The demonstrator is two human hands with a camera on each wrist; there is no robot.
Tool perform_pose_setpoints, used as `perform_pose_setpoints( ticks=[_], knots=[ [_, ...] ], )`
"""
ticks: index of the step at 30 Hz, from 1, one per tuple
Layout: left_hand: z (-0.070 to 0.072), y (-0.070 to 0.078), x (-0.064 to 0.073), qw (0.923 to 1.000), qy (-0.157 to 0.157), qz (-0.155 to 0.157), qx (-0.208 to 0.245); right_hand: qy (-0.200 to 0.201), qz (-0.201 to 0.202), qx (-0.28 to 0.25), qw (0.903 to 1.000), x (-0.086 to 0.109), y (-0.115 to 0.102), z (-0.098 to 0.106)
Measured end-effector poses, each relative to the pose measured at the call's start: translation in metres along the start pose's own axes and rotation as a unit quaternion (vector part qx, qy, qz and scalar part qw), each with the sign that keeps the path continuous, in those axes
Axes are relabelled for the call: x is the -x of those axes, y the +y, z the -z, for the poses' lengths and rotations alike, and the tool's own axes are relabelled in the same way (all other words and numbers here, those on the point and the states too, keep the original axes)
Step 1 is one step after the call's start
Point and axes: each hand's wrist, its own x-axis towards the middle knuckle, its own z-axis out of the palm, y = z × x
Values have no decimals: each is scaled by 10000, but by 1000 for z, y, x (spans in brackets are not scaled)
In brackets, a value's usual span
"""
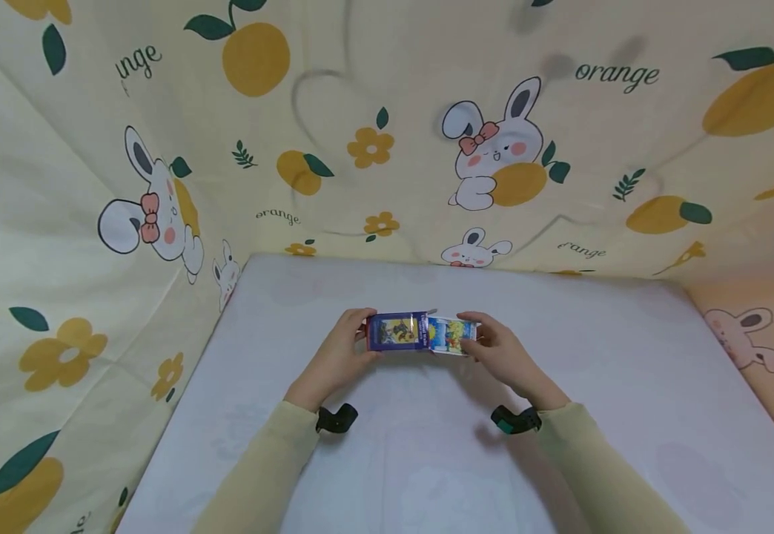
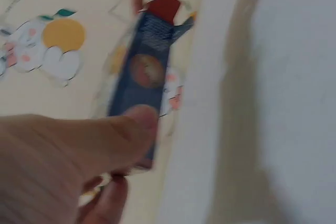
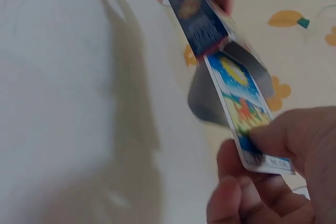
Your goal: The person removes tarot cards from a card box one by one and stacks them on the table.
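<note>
A dark blue card box [image 1: 397, 331] is held up lengthwise over the table. My left hand [image 1: 343, 348] grips its closed left end, the thumb pressing the narrow side in the left wrist view. Out of the box's open right end stick picture cards [image 3: 241, 103], part of their length still inside. On the top card are a yellow sun, blue sky and a caption ending in "MOON". My right hand [image 1: 503, 356] pinches the outer end of the cards between thumb and fingers. Grey flaps [image 3: 207, 95] of the box stand spread beside the cards in the right wrist view.
Below the hands lies a table with a white cover [image 1: 400, 460]. Cloth walls [image 1: 414, 67] printed with oranges, flowers and rabbits rise behind it and at both sides. Each wrist wears a black band with a small camera [image 1: 339, 418].
</note>
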Motion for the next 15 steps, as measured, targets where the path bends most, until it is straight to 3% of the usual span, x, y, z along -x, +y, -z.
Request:
perform_pose_setpoints(
  ticks=[7, 15],
  knots=[
    [1, -2, 6, 9996, 29, 171, 208, -147, -119, 33, 9998, 1, 0, 7],
    [-3, -1, 7, 9996, -52, 151, 226, -132, -257, 26, 9996, 1, -1, 6]
  ],
)
